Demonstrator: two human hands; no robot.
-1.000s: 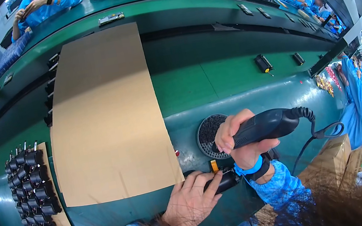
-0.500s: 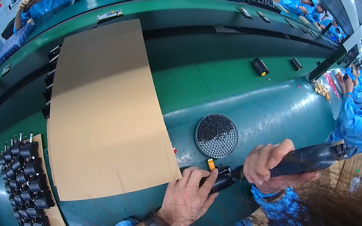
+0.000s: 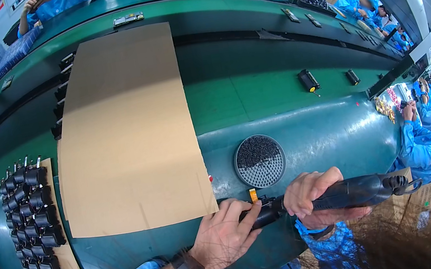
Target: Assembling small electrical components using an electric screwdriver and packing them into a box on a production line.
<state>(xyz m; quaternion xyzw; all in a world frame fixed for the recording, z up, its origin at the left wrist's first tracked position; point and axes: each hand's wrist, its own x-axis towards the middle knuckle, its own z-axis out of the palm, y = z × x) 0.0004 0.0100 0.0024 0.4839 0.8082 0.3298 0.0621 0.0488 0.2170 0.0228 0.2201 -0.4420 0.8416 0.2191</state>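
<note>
My right hand [image 3: 311,193] is wrapped round a black electric screwdriver [image 3: 355,191], held almost level with its cable end to the right. The tool's front end points left at a small black cylindrical part [image 3: 266,216]. Gripping that part from its left side is my left hand [image 3: 223,238], thumb and fingers closed on it. A short orange ribbon cable [image 3: 253,195] stands up from the part. The exact meeting of bit and part is too small to make out. Just beyond lies a round grey dish [image 3: 284,171] of small black screws.
A large cardboard sheet [image 3: 130,143] lies left of centre. Rows of black parts [image 3: 32,224] on cardboard stand at far left. Two black parts [image 3: 308,80] rest on the green strip ahead. Co-workers in blue sit across the bench and at right [image 3: 424,138].
The screwdriver and my right hand have shifted slightly left, towards the black part. My left hand keeps its hold. The co-worker at right has lowered their hands.
</note>
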